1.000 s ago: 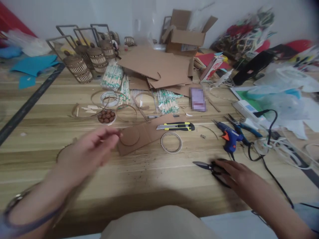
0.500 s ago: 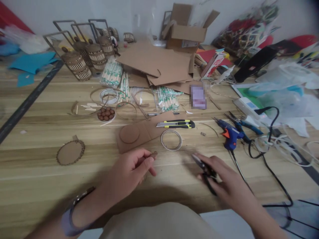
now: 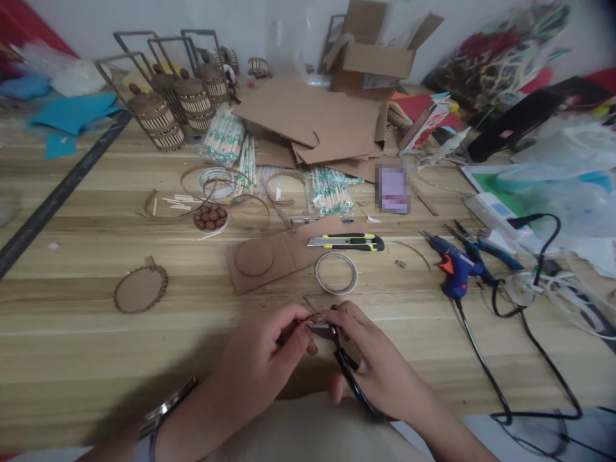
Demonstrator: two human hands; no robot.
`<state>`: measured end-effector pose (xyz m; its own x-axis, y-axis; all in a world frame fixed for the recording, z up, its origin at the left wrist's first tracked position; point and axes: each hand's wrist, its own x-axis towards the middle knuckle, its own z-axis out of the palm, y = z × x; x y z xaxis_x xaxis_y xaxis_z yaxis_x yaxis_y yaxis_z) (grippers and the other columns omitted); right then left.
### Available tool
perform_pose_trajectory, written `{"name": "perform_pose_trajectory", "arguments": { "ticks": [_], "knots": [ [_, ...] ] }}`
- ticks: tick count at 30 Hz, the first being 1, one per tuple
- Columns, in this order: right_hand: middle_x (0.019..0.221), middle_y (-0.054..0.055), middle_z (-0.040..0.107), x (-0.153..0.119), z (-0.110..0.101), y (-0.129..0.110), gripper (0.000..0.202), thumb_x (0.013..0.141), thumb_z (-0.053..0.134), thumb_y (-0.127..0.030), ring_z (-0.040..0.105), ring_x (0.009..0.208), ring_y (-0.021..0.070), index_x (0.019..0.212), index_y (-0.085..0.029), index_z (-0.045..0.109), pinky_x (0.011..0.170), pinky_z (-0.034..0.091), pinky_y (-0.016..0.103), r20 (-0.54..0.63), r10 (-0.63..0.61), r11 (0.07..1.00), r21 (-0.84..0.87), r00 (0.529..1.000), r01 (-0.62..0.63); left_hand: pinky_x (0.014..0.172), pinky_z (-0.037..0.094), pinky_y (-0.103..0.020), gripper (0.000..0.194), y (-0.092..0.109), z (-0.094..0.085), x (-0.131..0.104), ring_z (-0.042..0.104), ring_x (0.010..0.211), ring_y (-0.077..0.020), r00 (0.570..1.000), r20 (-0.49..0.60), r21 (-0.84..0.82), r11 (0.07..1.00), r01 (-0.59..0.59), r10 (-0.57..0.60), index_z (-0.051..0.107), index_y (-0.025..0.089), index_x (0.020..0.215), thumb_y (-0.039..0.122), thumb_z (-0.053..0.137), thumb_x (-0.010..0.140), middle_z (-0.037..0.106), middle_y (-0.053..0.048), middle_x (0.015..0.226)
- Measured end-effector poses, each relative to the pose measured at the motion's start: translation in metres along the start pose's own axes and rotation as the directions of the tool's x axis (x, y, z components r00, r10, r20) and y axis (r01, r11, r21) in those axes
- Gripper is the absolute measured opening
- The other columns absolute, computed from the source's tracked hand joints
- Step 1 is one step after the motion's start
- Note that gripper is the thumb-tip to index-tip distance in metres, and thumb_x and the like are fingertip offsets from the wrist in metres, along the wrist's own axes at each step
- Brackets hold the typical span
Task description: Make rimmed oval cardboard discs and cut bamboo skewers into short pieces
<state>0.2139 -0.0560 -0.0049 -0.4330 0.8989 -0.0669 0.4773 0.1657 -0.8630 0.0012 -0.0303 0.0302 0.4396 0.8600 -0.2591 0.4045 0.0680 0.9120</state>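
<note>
In the middle, close to my body, my left hand pinches a small brown piece between thumb and fingers; its exact kind is too small to make out. My right hand is wrapped round black-handled scissors. Their blades lie right at the brown piece, and the fingertips of both hands nearly meet there. Just beyond the hands is a roll of tape lying flat. Left of it, a cardboard strip bears a cardboard disc. A yellow-black utility knife rests across the strip's right end.
To the right lie a blue glue gun with its black cable and pliers. A rimmed cardboard disc is at left. Behind are a bowl of brown balls, packs of sticks, cardboard sheets and lantern-like models.
My right hand has moved left with the scissors, bringing the blades to the piece in my left hand. The camera view has shifted slightly.
</note>
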Motion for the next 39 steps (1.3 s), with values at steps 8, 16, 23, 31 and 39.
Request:
{"name": "perform_pose_trajectory", "arguments": {
  "ticks": [8,16,23,31,39],
  "knots": [
    [0.092,0.004,0.054,0.003,0.001,-0.001,0.059,0.075,0.081,-0.052,0.056,0.082,0.0216,0.123,-0.024,0.063,0.065,0.049,0.030,-0.047,-0.079,0.996,-0.040,0.996,0.077,0.061,0.042,-0.025,0.021,0.004,0.002,-0.005,0.067,0.070,-0.0153,0.995,-0.003,0.111,0.989,-0.102,0.103,0.068,0.023,0.093,0.028,0.048,0.096,0.074,0.002,0.078],
    [0.087,0.004,0.056,0.005,0.001,-0.002,0.053,0.079,0.076,-0.054,0.056,0.075,0.0212,0.121,-0.022,0.065,0.060,0.047,0.029,-0.062,-0.129,0.990,-0.065,0.990,0.125,0.057,0.038,-0.026,0.029,0.003,0.001,-0.006,0.063,0.063,-0.0145,0.996,0.002,0.121,0.988,-0.094,0.094,0.063,0.022,0.081,0.036,0.045,0.099,0.069,0.002,0.069],
    [0.086,0.004,0.057,0.002,0.007,0.005,0.054,0.079,0.074,-0.058,0.056,0.073,0.0202,0.116,-0.019,0.065,0.059,0.046,0.028,-0.068,-0.134,0.989,-0.064,0.989,0.130,0.057,0.038,-0.026,0.027,0.003,0.002,-0.005,0.062,0.063,-0.0140,0.999,0.005,0.062,0.997,-0.040,0.040,0.062,0.022,0.080,0.034,0.046,0.098,0.068,0.002,0.068],
    [0.079,0.001,0.053,0.002,0.010,0.007,0.059,0.081,0.068,-0.066,0.052,0.066,0.0182,0.118,-0.020,0.066,0.055,0.042,0.027,-0.078,-0.101,0.994,-0.049,0.992,0.097,0.059,0.038,-0.027,0.028,0.001,0.002,0.001,0.062,0.064,-0.0151,0.999,0.030,0.037,0.999,0.020,-0.022,0.060,0.022,0.078,0.036,0.046,0.097,0.067,0.002,0.068],
    [0.079,0.001,0.054,0.001,0.009,0.009,0.060,0.080,0.069,-0.066,0.053,0.066,0.0188,0.121,-0.021,0.065,0.055,0.044,0.027,-0.085,-0.097,0.994,-0.058,0.992,0.092,0.060,0.040,-0.027,0.027,0.002,0.003,0.003,0.062,0.065,-0.0161,0.999,0.044,0.038,0.999,0.025,-0.027,0.063,0.022,0.084,0.037,0.045,0.098,0.068,0.001,0.070]
  ]
}}
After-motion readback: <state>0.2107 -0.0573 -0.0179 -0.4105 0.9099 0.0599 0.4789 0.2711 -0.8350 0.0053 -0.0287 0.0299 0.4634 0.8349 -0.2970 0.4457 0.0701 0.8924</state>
